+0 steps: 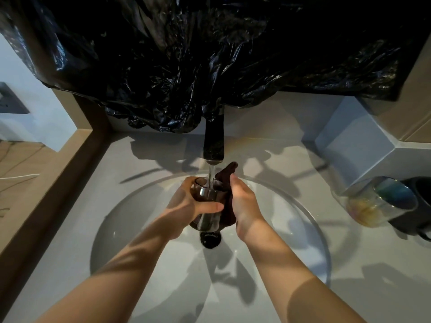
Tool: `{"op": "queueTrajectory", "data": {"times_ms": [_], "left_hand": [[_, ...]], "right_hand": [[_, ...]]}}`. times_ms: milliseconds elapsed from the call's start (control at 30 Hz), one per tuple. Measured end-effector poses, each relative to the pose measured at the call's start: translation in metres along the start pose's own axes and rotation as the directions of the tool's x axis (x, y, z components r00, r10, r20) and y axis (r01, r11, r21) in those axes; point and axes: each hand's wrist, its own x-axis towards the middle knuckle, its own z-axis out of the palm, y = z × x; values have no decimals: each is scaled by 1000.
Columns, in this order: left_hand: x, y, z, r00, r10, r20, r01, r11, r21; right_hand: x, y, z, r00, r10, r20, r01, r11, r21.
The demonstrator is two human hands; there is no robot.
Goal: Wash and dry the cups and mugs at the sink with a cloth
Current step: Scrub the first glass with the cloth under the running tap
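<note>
Under the dark metal tap [213, 145], water streams into a clear glass cup [207, 206] held over the round white sink basin [121, 220]. The left hand [186, 203] wraps around the cup; the right hand [243, 201] presses a dark brown cloth [227, 176] against its side. Right of the tap, an iridescent glass tumbler [382, 201] touches a black mug [419, 206].

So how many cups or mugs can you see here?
3. A clear glass in the left hand under the tap; an iridescent glass and a dark mug on the right counter. Others may sit outside the view.
</note>
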Motion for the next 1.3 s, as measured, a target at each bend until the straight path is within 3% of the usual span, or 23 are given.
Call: {"op": "queueTrajectory", "data": {"times_ms": [200,333,533,633,833,900,967,1133,1200,1300], "left_hand": [[-2,2,-1,981,-148,122,180,927,-329],[7,12,3,919,-329,216,389,845,-367],[22,12,16,732,-597,327,662,510,-549],[23,11,21,719,-591,365,639,356,-682],[13,8,16,811,-462,358,474,160,-866],[10,3,8,807,-465,364,491,187,-851],[6,2,-2,805,-476,353,524,293,-800],[1,3,-21,850,-513,118,508,739,-443],[0,3,-22,893,-448,-30,432,875,-218],[6,3,-16,977,-200,-77,207,974,92]], "right_hand": [[0,7,-13,985,31,-172,-41,998,-56],[-1,10,-25,971,83,-222,-87,996,-7],[-3,15,-38,956,136,-261,-134,991,23],[-5,18,-45,948,177,-265,-170,984,47],[-3,21,-45,942,237,-236,-214,969,120],[-2,20,-41,947,239,-214,-215,968,133],[-1,19,-37,955,233,-186,-212,969,127],[2,19,-28,969,212,-127,-203,976,80],[3,18,-23,972,202,-118,-199,979,32],[4,16,-17,974,200,-101,-201,980,6]]}}
